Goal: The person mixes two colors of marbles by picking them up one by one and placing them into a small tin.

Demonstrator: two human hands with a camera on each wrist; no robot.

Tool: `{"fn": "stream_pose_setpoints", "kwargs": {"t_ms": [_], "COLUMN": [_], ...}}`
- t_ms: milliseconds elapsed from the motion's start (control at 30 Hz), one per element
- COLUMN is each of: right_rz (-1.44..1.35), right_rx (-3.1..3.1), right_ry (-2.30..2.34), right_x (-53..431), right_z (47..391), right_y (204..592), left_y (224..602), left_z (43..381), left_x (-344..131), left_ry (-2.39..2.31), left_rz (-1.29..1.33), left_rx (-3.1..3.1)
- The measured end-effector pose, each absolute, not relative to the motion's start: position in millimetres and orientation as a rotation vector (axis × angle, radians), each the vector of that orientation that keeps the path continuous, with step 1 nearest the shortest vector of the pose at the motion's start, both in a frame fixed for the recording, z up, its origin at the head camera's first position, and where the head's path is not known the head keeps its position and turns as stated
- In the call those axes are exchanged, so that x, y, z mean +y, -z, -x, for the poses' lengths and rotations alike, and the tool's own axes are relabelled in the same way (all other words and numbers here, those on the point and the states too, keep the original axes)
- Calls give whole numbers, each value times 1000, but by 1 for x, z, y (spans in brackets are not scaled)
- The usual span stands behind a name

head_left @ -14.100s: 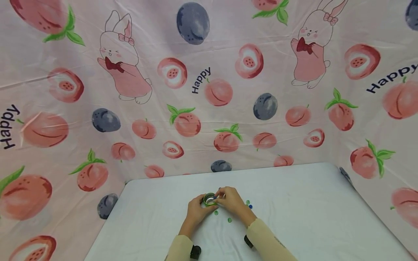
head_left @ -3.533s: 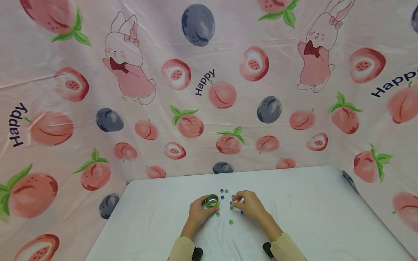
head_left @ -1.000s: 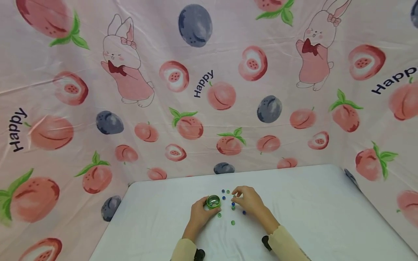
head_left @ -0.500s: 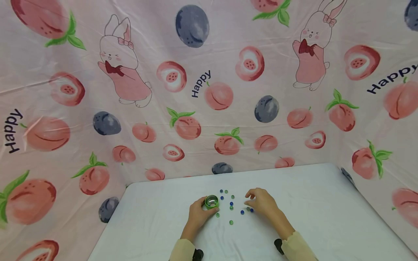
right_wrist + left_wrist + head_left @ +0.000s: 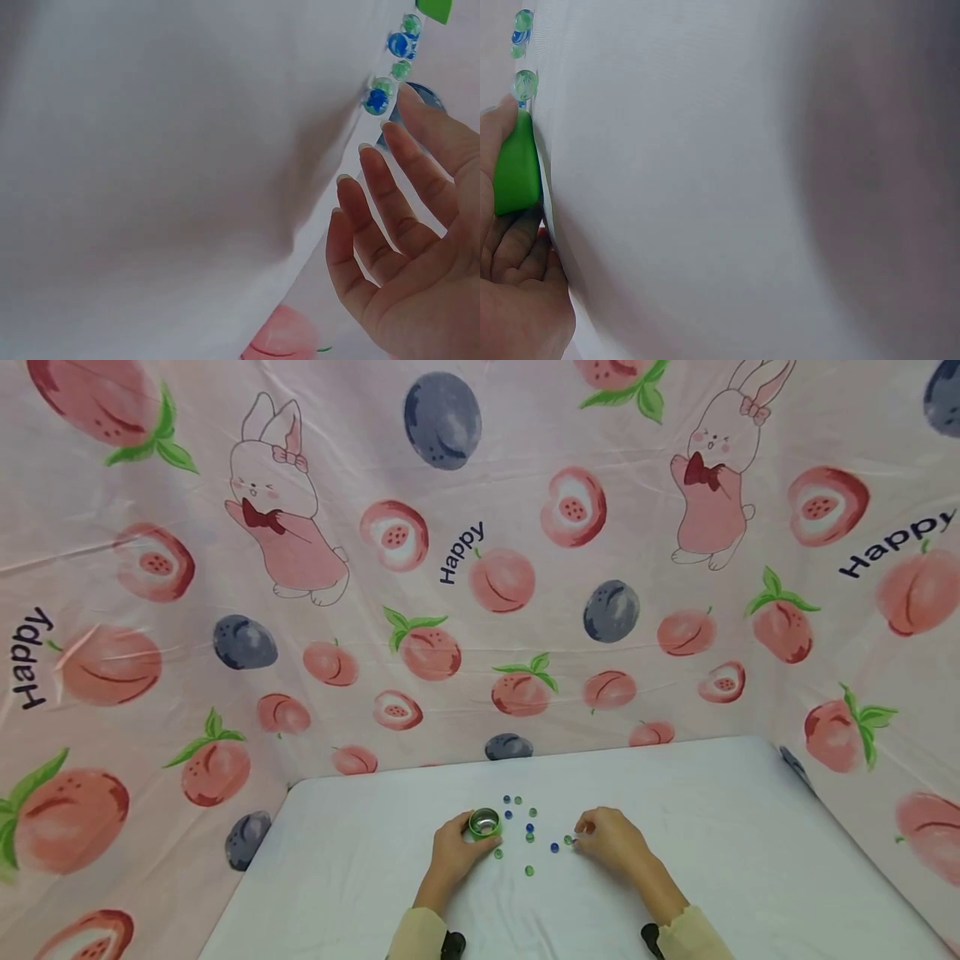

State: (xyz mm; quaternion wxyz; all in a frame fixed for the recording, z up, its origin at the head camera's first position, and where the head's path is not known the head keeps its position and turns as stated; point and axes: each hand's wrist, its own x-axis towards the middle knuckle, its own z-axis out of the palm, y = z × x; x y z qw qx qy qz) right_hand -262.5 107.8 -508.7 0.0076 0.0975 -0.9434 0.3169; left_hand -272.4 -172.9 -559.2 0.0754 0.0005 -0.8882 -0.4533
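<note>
In the head view my left hand (image 5: 455, 852) grips a small round cup (image 5: 484, 822), green outside with a shiny metallic inside, its mouth facing up. The left wrist view shows the thumb and fingers around its green wall (image 5: 517, 169). My right hand (image 5: 615, 842) is at the right end of the scattered marbles, fingertips right by a green marble (image 5: 567, 840) and a blue one. In the right wrist view the thumb and index tips are apart beside a blue marble (image 5: 377, 100), the other fingers loosely bent.
Between the hands, several glass marbles lie on the white tabletop (image 5: 360, 860), among them a blue marble (image 5: 554, 847) and a green marble (image 5: 528, 870) nearer the front. Behind the table hangs a pink curtain (image 5: 450, 693) printed with fruit and rabbits.
Over the last second my right hand has moved right, from the middle marbles to the green and blue pair. Earlier it was over the cup. My left hand keeps hold of the cup.
</note>
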Motion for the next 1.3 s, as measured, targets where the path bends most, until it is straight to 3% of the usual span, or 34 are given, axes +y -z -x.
{"fn": "stream_pose_setpoints", "kwargs": {"t_ms": [1300], "right_rz": [-279], "right_rx": [-2904], "right_ry": [-968], "right_x": [110], "right_z": [263], "right_y": [522], "left_y": [559], "left_z": [271], "left_x": [-173], "left_ry": [1361], "left_rz": [2], "left_rx": [-2658]}}
